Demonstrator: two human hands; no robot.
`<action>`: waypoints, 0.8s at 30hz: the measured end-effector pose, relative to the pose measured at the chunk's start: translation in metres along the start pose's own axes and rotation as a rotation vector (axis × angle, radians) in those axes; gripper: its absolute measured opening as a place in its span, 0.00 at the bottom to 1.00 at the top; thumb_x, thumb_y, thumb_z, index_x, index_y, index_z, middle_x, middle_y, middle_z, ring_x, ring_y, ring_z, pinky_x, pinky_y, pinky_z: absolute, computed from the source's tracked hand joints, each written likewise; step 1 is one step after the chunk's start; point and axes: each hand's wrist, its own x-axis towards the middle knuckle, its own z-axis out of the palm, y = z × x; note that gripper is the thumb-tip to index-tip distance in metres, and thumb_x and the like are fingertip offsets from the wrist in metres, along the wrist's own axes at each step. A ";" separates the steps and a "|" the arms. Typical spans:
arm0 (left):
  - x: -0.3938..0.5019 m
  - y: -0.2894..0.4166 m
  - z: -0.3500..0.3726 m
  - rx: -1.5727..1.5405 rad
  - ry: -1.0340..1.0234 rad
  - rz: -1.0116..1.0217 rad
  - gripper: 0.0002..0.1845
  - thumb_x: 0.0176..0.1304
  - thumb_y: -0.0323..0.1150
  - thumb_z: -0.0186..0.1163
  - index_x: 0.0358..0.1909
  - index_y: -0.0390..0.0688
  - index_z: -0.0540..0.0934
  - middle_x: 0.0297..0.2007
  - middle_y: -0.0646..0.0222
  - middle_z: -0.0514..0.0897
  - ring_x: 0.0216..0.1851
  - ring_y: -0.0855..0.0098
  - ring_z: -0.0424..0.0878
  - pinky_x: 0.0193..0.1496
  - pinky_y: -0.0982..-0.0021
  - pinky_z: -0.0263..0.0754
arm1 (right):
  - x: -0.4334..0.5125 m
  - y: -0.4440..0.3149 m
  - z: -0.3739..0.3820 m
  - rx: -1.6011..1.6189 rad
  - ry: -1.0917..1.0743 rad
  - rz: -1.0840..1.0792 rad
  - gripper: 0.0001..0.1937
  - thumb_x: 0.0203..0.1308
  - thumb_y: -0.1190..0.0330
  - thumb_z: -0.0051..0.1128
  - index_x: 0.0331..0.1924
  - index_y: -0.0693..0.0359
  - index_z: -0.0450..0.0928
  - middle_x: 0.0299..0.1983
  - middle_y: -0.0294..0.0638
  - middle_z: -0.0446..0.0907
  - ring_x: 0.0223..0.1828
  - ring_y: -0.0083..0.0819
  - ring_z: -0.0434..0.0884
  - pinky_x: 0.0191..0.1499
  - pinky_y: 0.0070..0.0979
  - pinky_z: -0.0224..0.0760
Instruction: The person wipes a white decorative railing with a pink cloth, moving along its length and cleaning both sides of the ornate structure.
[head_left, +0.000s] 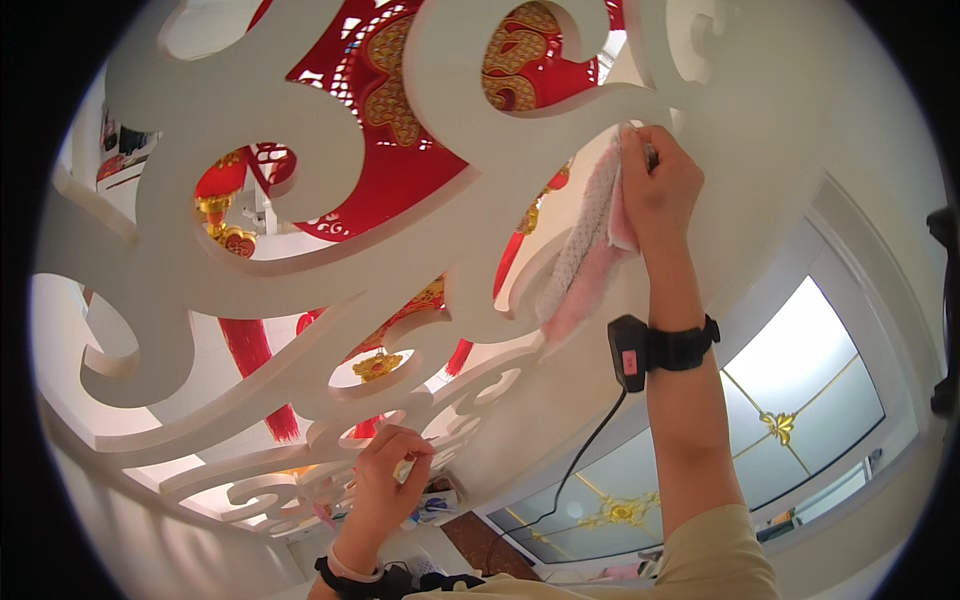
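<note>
My right hand (660, 184) is raised and shut on a pink and grey fleecy cloth (581, 262). The cloth hangs down against a white openwork panel (300, 281) with scrolled cut-outs, at the right edge of one opening. Lower down, my left hand (386, 476) is beside the lower scrolls of the panel. Its fingers are loosely curled, a gap shows between them and the thumb, and I see nothing in it. Whether its fingertips touch the panel is unclear.
Behind the panel hang red and gold ornaments (390, 142) with red tassels (259, 356). A frosted glass door (795, 397) with gold trim stands at lower right. A black cable (574, 469) runs down from the device (630, 352) strapped to my right wrist.
</note>
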 end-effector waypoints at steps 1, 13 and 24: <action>-0.001 -0.001 -0.002 -0.011 0.004 -0.008 0.06 0.56 0.17 0.63 0.35 0.36 0.83 0.36 0.62 0.83 0.35 0.66 0.83 0.39 0.70 0.78 | 0.002 0.001 -0.001 -0.027 -0.061 0.007 0.07 0.66 0.68 0.60 0.36 0.62 0.81 0.25 0.45 0.80 0.25 0.42 0.81 0.28 0.34 0.72; 0.012 0.001 0.011 -0.069 -0.073 0.028 0.05 0.57 0.18 0.63 0.35 0.36 0.82 0.35 0.61 0.83 0.35 0.65 0.84 0.40 0.71 0.79 | -0.003 0.010 -0.006 0.001 -0.089 -0.093 0.03 0.65 0.70 0.60 0.39 0.59 0.82 0.31 0.45 0.83 0.28 0.44 0.82 0.29 0.36 0.74; 0.007 -0.002 0.013 -0.064 -0.045 0.015 0.05 0.56 0.17 0.63 0.33 0.35 0.82 0.35 0.62 0.83 0.33 0.69 0.82 0.38 0.72 0.76 | 0.014 0.013 -0.011 -0.036 -0.118 -0.116 0.09 0.68 0.67 0.58 0.33 0.62 0.80 0.22 0.46 0.78 0.23 0.46 0.77 0.28 0.33 0.71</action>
